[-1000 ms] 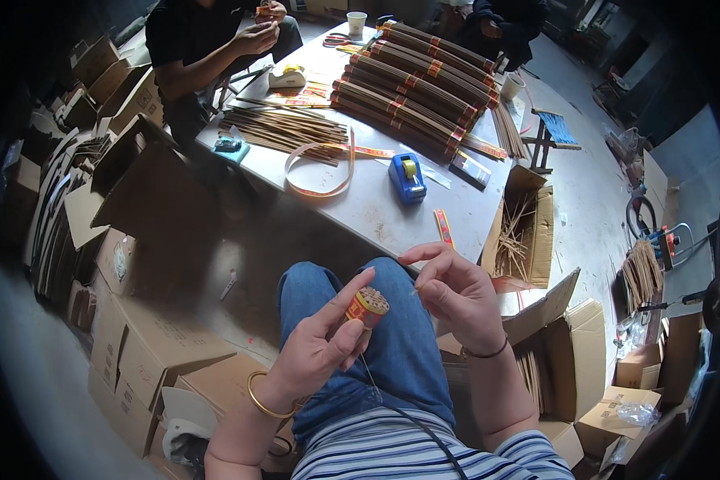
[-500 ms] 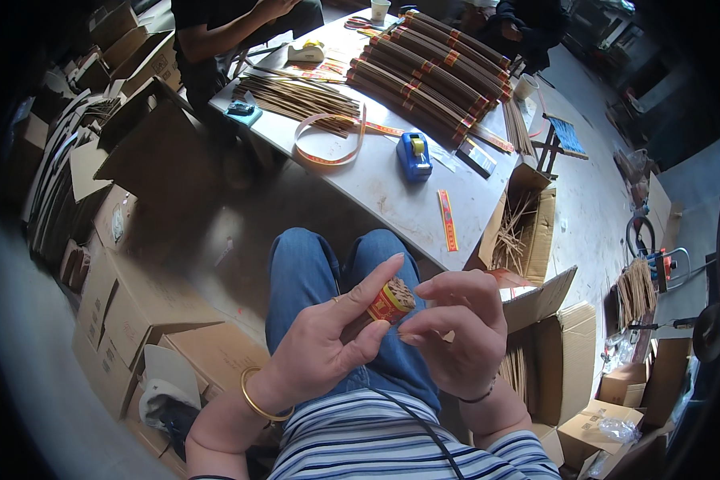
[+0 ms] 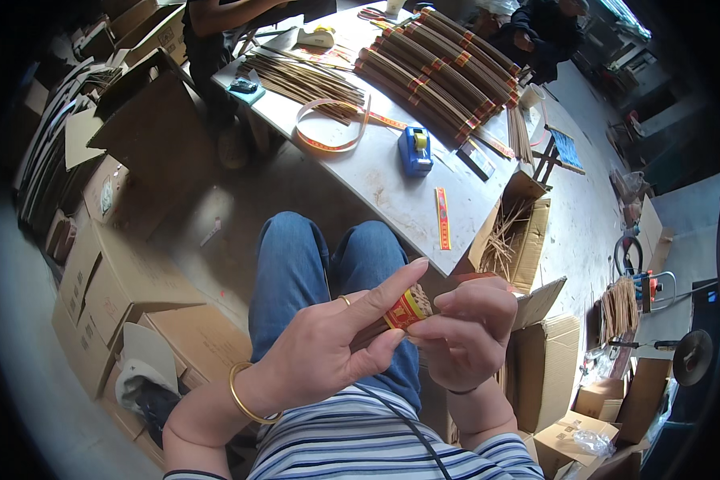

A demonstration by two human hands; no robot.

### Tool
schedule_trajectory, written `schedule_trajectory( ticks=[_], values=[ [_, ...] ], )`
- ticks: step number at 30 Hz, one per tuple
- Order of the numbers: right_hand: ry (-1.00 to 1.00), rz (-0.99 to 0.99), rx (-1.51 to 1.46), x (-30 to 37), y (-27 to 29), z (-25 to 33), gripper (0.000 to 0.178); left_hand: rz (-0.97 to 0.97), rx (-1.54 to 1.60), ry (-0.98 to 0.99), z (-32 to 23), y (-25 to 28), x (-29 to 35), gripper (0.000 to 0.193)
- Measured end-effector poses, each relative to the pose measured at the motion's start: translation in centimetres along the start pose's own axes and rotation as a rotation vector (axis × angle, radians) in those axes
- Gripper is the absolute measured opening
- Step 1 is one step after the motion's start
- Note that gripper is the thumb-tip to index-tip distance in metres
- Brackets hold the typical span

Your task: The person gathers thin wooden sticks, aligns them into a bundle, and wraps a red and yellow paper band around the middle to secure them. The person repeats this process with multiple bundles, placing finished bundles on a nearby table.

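My left hand (image 3: pixel 316 340) is wrapped round a bundle of thin brown sticks (image 3: pixel 423 299), its stick ends facing right and up. Near that end a red and yellow paper band (image 3: pixel 406 313) circles the bundle. My right hand (image 3: pixel 470 332) is closed, its fingertips pinched against the band's right edge. Most of the bundle is hidden behind my left hand, above my lap. On the table ahead lie a flat red and yellow paper strip (image 3: pixel 443 220) and a blue tape dispenser (image 3: pixel 415 152).
The white table (image 3: pixel 376 188) carries stacked banded bundles (image 3: pixel 440 76), loose sticks (image 3: pixel 296 82) and a curled paper ribbon (image 3: pixel 328 147). Cardboard boxes (image 3: pixel 128 280) stand at left; an open carton (image 3: pixel 544 368) stands at right. Another person's arm (image 3: pixel 228 16) shows at the far left.
My right fingers have closed in on the band; before, they were more spread and beside it. Both hands and the bundle sit slightly further right in the view, which has shifted a little.
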State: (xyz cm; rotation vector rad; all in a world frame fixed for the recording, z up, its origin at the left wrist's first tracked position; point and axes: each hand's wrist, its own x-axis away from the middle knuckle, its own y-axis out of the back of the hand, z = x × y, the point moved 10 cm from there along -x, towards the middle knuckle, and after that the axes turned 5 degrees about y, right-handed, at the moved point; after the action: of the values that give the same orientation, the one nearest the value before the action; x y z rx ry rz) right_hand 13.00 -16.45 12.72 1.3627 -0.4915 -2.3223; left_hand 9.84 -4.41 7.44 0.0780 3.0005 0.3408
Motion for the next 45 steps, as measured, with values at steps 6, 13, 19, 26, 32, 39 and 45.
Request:
schedule_trajectory(
  ticks=[6, 13, 19, 26, 32, 39, 45],
  values=[
    [0.102, -0.036, 0.074, 0.7, 0.3, 0.4, 0.026, 0.002, 0.002, -0.018, 0.1, -0.4, 0.0, 0.062],
    [0.136, -0.014, 0.081, 1.4, 0.7, 0.5, 0.033, 0.125, 0.015, 0.101, -0.4, -1.1, 0.2, 0.062],
    [0.121, -0.038, 0.124, 1.9, 0.7, 0.1, 0.036, 0.070, 0.010, 0.025, -0.4, -1.1, 0.1, 0.064],
    [-0.155, -0.351, -0.025, 3.4, 1.6, -2.3, 0.074, -0.035, -0.101, -0.037, -0.7, -0.8, 0.4, 0.067],
    [-0.421, -0.266, -0.677, 4.0, -2.1, -4.5, 0.080, 0.010, -0.163, 0.024, -0.8, -1.0, 0.4, 0.062],
    [-0.513, -0.210, -0.777, 4.5, -3.7, -4.0, 0.061, 0.013, -0.199, 0.050, -0.7, -1.6, 0.4, 0.064],
    [-0.541, -0.219, -0.808, 3.8, -4.1, -4.7, 0.061, 0.013, -0.123, 0.087, 0.2, -1.7, 0.4, 0.063]
  ],
)
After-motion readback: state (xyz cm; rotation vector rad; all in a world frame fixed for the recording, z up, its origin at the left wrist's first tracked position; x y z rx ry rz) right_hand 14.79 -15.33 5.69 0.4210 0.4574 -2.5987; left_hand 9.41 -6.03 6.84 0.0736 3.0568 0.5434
